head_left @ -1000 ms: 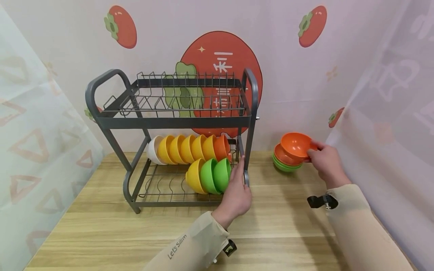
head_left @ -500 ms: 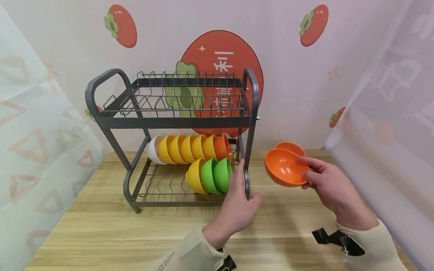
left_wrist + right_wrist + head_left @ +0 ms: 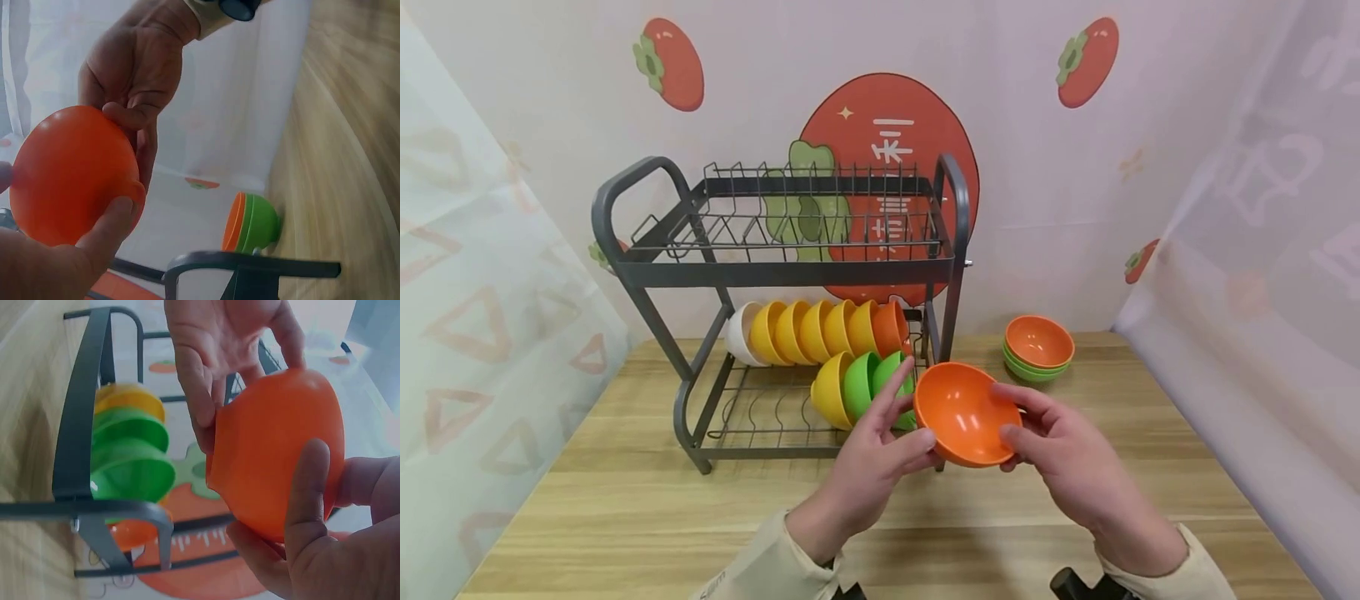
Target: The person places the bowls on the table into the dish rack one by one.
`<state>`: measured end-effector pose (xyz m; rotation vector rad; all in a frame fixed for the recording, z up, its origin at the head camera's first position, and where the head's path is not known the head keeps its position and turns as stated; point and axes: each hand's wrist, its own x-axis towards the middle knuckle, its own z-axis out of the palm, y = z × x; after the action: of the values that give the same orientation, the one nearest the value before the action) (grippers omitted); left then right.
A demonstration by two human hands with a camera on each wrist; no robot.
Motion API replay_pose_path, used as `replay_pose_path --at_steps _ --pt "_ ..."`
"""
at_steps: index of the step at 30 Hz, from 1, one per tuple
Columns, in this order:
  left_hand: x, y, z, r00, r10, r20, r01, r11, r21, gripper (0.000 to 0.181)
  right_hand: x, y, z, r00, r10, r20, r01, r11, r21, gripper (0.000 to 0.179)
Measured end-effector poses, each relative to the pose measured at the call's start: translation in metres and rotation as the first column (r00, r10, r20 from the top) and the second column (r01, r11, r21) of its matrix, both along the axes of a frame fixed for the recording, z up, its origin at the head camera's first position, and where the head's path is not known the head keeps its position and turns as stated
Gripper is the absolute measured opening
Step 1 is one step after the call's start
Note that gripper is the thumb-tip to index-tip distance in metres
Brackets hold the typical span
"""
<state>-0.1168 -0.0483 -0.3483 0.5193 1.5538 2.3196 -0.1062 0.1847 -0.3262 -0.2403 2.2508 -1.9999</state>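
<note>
An orange bowl (image 3: 964, 414) is held tilted above the table in front of the rack's right end, its inside facing the head camera. My right hand (image 3: 1075, 462) pinches its right rim, thumb inside. My left hand (image 3: 868, 467) is at its left side, the index finger stretched upward. In the left wrist view the left thumb (image 3: 112, 225) presses by the bowl's foot, with another fingertip at its far side. Behind it, the dark dish rack (image 3: 790, 273) holds a white bowl (image 3: 742, 333), several yellow bowls (image 3: 831, 392), green bowls (image 3: 860, 387) and an orange one (image 3: 891, 327).
Back right on the wooden table (image 3: 700, 533) stands a small stack, an orange bowl (image 3: 1040, 340) on top of green bowls (image 3: 1033, 372). The rack's upper tier (image 3: 805, 225) carries wire dividers. A printed curtain (image 3: 1030, 167) hangs behind.
My right hand has lifted an orange bowl off the stack and carried it left and toward me. My left hand has left the rack's side and come to the bowl.
</note>
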Motion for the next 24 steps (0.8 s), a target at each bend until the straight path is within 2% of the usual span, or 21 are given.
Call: replay_pose_path --at_steps 6,10,13,16,19,21,24 --pt "0.003 -0.02 0.007 1.0 0.012 0.004 -0.012 1.0 -0.025 0.07 0.001 -0.018 0.001 0.999 0.042 0.003 -0.042 0.999 -0.018 0.048" --pt "0.003 -0.031 0.011 0.999 0.039 0.008 -0.038 0.998 -0.05 0.068 0.0 -0.027 -0.003 0.996 0.08 -0.03 -0.082 0.995 -0.061 0.047" --pt "0.003 -0.04 0.013 0.997 0.071 0.001 -0.071 0.995 -0.075 0.067 -0.004 -0.032 -0.007 0.993 0.069 -0.094 -0.074 0.996 -0.055 0.048" --pt "0.003 -0.051 0.019 0.989 0.149 -0.023 -0.151 0.981 -0.118 0.067 -0.013 -0.037 -0.016 0.98 0.004 -0.199 0.006 0.999 0.05 0.055" --pt "0.002 -0.069 0.03 0.962 0.26 -0.088 -0.273 0.94 -0.203 0.066 -0.03 -0.043 -0.029 0.963 -0.037 -0.265 0.089 0.979 0.185 0.069" --pt "0.003 -0.084 0.037 0.934 0.324 -0.149 -0.355 0.89 -0.287 0.065 -0.042 -0.048 -0.038 0.963 -0.04 -0.268 0.112 0.959 0.259 0.077" --pt "0.003 -0.108 0.045 0.896 0.379 -0.23 -0.441 0.816 -0.373 0.063 -0.056 -0.054 -0.05 0.97 -0.036 -0.241 0.113 0.943 0.314 0.082"
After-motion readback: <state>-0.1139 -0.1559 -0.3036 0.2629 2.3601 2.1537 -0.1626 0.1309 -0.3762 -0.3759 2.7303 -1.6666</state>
